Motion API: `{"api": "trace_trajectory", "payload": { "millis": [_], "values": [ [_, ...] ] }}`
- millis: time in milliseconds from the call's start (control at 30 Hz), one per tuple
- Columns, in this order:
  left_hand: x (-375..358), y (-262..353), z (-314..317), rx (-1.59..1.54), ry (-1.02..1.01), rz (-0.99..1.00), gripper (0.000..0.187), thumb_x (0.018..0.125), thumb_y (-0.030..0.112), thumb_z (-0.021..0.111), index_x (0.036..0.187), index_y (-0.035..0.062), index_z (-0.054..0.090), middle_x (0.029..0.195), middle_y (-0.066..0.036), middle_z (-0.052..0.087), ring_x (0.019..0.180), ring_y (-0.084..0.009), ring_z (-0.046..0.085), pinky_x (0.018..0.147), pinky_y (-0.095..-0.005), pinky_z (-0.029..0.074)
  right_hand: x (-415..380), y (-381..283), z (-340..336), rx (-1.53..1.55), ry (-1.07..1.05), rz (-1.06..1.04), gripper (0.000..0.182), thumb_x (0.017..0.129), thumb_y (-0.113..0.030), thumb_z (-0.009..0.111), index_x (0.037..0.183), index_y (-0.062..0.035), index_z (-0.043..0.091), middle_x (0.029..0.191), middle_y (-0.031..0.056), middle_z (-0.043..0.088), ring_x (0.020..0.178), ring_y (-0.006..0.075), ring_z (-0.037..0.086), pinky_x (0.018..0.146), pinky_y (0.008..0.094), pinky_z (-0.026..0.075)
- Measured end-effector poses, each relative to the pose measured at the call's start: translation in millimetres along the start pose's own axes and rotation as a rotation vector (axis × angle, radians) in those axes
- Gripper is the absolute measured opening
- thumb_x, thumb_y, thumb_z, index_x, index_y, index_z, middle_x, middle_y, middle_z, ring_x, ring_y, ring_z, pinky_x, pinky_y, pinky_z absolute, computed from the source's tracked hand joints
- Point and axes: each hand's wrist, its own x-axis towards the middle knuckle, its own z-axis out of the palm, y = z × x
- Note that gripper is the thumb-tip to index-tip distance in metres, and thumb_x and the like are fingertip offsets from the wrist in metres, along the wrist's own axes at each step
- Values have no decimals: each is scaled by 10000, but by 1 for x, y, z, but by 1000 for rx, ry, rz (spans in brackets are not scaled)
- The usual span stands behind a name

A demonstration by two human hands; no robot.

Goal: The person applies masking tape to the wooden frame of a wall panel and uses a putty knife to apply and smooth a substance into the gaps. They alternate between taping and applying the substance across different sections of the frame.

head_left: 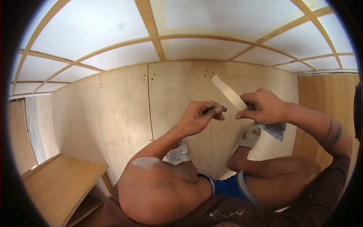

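Observation:
My right hand (262, 106) pinches one end of a pale strip (228, 91), which looks like sandpaper or tape and sticks up toward the upper left. The same hand also holds a putty knife, whose smeared metal blade (275, 130) points down to the right below the palm. To the left, my left hand (206, 113) is raised, fingertips pressed together. Whatever may be between those fingertips is too small to make out. A short gap separates the two hands.
Plywood floor panels (121, 113) with dark screw holes and seams lie below. A wooden-framed white lattice (200, 49) spans the top. A wooden shelf unit (64, 181) stands lower left, a wooden panel (321, 102) at right. My shoes (177, 153) flank the middle.

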Motion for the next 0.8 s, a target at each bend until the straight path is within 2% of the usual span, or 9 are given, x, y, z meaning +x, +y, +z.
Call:
{"api": "trace_trajectory", "payload": {
  "millis": [33, 167, 233, 267, 333, 567, 667, 733, 800],
  "values": [
    [0, -1, 0, 3, -10, 10, 246, 1067, 118, 578, 1142, -80, 703, 939, -129, 755, 906, -157, 727, 856, -308, 580, -9, 1, -5, -58, 32, 37, 349, 898, -347, 781, 1029, -29, 721, 685, 169, 653, 599, 295, 628, 596, 402, 471],
    [-1, 14, -12, 84, -41, -103, 366, 1111, 244, 499, 1109, -66, 694, 890, -112, 742, 871, -174, 725, 840, -322, 586, -35, 12, -16, -48, 66, 114, 355, 900, -343, 780, 1030, -17, 719, 706, 168, 663, 613, 294, 623, 607, 407, 472],
    [-1, 36, -21, 192, -39, -179, 406, 1126, 278, 459, 1115, -61, 683, 899, -119, 739, 879, -183, 725, 854, -331, 585, -34, 37, -5, -7, 186, -6, 363, 905, -341, 783, 1022, -3, 717, 681, 157, 663, 582, 265, 625, 581, 382, 475],
    [-1, 52, -24, 340, -42, -186, 388, 1121, 272, 475, 1107, -54, 685, 892, -117, 736, 864, -176, 721, 834, -327, 585, -33, 47, 2, 4, 200, -12, 363, 905, -341, 783, 1022, -3, 717, 681, 157, 663, 582, 265, 625, 581, 382, 475],
    [-2, 84, -32, 512, -49, -200, 370, 1116, 267, 490, 1099, -46, 686, 886, -116, 733, 849, -169, 716, 813, -323, 584, -26, 65, 17, 164, 273, -18, 426, 909, -436, 758, 926, -16, 689, 663, 194, 624, 625, 397, 623, 599, 469, 465],
    [19, 154, -18, 1118, -31, -375, 264, 1040, 224, 632, 1063, -35, 679, 859, -90, 712, 749, -120, 647, 692, -299, 531, 22, 110, 56, 480, 493, -78, 415, 914, -405, 762, 940, 5, 700, 624, 160, 620, 558, 347, 600, 566, 424, 465],
    [67, 142, -11, 1174, 58, -176, 260, 1015, 216, 676, 1097, -31, 673, 928, -85, 718, 757, -116, 644, 682, -286, 521, 40, 125, 63, 479, 607, -61, 451, 925, -440, 736, 917, 9, 694, 629, 156, 638, 571, 348, 631, 573, 428, 489],
    [104, 110, -12, 1010, 311, 53, 297, 988, 216, 720, 1145, -30, 663, 998, -77, 719, 766, -120, 646, 688, -275, 525, 49, 132, 69, 386, 747, -88, 373, 912, -354, 782, 944, 8, 700, 610, 130, 630, 528, 241, 638, 531, 359, 488],
    [132, 86, -3, 958, 362, 82, 321, 972, 204, 740, 1173, -31, 655, 1038, -77, 717, 776, -124, 651, 696, -277, 534, 62, 143, 78, 322, 823, -126, 362, 906, -352, 786, 940, -2, 701, 618, 136, 636, 536, 264, 643, 532, 371, 490]
  ]
}}
